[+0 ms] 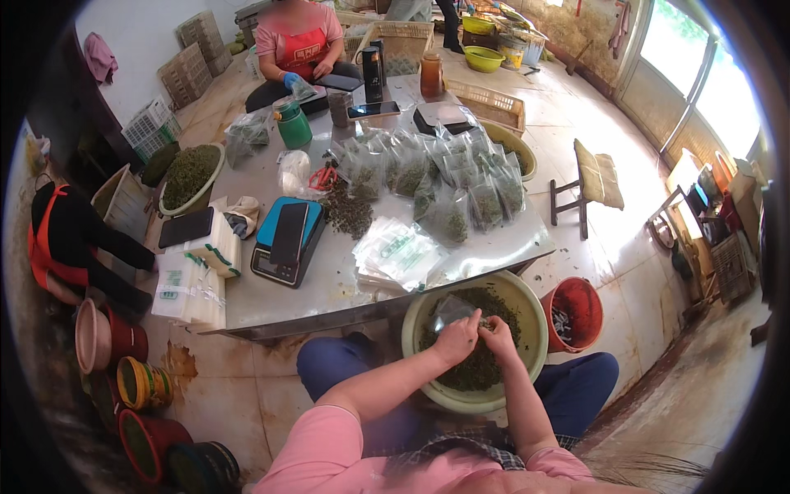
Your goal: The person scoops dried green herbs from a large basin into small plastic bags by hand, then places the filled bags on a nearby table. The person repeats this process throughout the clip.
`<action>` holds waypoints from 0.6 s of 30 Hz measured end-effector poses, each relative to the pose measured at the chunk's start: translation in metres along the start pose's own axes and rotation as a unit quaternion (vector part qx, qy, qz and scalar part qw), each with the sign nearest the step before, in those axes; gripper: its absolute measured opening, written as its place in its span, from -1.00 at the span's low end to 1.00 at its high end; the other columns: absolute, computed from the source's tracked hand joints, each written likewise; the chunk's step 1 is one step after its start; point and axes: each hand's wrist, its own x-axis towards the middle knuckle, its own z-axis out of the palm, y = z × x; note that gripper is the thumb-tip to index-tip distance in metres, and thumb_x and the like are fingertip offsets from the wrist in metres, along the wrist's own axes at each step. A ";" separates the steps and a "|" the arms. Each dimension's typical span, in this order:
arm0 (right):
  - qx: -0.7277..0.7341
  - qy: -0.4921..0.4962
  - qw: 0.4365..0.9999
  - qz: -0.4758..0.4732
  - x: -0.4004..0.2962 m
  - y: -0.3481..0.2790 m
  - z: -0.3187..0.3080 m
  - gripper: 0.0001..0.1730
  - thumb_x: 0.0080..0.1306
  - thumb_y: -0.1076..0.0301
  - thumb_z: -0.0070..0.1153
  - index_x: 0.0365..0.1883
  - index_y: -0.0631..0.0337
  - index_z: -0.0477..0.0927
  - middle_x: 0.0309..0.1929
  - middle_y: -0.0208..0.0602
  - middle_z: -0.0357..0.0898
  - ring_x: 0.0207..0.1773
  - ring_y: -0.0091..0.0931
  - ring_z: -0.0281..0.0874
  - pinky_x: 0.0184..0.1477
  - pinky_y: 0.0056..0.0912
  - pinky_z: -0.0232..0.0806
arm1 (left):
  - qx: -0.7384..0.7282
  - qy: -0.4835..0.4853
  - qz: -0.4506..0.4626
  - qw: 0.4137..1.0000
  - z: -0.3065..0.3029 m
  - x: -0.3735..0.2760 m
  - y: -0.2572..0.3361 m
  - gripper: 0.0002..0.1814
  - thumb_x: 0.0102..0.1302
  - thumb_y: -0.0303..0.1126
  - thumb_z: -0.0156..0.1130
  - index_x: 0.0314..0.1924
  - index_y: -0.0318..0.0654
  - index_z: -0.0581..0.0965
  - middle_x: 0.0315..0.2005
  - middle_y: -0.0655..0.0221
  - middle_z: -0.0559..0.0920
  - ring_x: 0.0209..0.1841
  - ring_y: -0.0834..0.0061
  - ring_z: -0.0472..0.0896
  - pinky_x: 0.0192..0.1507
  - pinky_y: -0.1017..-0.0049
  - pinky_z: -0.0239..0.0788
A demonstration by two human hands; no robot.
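Note:
My left hand (458,339) grips a clear plastic bag (450,310) above a large pale green basin (412,358). Close beside it is my right hand (498,339), its fingers bent together near the left fingertips. A few greenish bits show between the hands, but whether the right fingers hold them or the bag's edge is hidden. Dark green dried plant material (475,376) fills much of the basin, which sits between my knees. Past the basin, on the metal table (296,309), lies a stack of flat printed plastic bags (398,253).
Several filled bags (453,160) crowd the table behind loose plant bits (349,210). A digital scale (271,265) carries a phone (289,233). At right stand a red bucket (571,349) and a folding stool (583,191). Across the table sits a co-worker (302,49).

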 end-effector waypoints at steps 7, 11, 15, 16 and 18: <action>0.167 -0.095 0.981 0.036 -0.011 -0.019 -0.010 -0.72 0.27 0.37 0.21 -0.09 0.32 0.68 -0.30 -0.43 0.69 -0.27 -0.53 0.60 -0.21 -0.42 0.42 | 0.000 -0.005 0.053 0.999 0.001 -0.005 -0.004 -0.51 0.26 -0.46 0.07 0.20 -0.43 0.39 -0.30 0.01 0.63 -0.22 0.00 0.63 -0.18 0.10 0.49; -0.021 0.048 0.998 0.024 -0.005 -0.008 0.007 -0.67 0.21 0.29 0.31 -0.18 0.37 0.62 -0.26 -0.35 0.68 -0.21 -0.50 0.59 -0.15 -0.35 0.42 | 0.029 -0.030 0.068 0.997 0.010 -0.010 0.012 -0.49 0.26 -0.46 0.08 0.22 -0.43 0.38 -0.33 -0.03 0.62 -0.25 0.00 0.64 -0.17 0.10 0.49; 0.431 -0.193 0.866 0.166 -0.022 -0.052 -0.012 -0.52 0.31 0.39 0.24 0.17 0.34 0.49 -0.05 -0.35 0.62 -0.11 -0.51 0.60 -0.11 -0.39 0.48 | 0.016 -0.006 -0.045 0.999 -0.016 -0.007 -0.007 -0.46 0.26 -0.46 0.08 0.25 -0.43 0.36 -0.32 -0.03 0.62 -0.23 -0.01 0.64 -0.16 0.11 0.49; 0.399 -0.197 0.885 0.136 -0.020 -0.044 -0.017 -0.56 0.31 0.39 0.24 0.13 0.35 0.51 -0.08 -0.35 0.64 -0.13 -0.51 0.61 -0.13 -0.40 0.47 | 0.001 0.008 -0.036 0.999 -0.013 -0.002 -0.013 -0.46 0.26 -0.46 0.08 0.25 -0.44 0.35 -0.31 -0.03 0.62 -0.23 -0.01 0.64 -0.16 0.12 0.49; 0.305 -0.170 0.934 0.074 -0.016 -0.026 -0.018 -0.63 0.30 0.38 0.22 0.04 0.35 0.57 -0.14 -0.35 0.67 -0.18 -0.51 0.62 -0.16 -0.43 0.46 | -0.017 0.007 -0.019 1.000 -0.007 0.000 -0.008 -0.49 0.26 -0.47 0.08 0.22 -0.43 0.36 -0.31 -0.02 0.62 -0.21 0.00 0.64 -0.17 0.14 0.50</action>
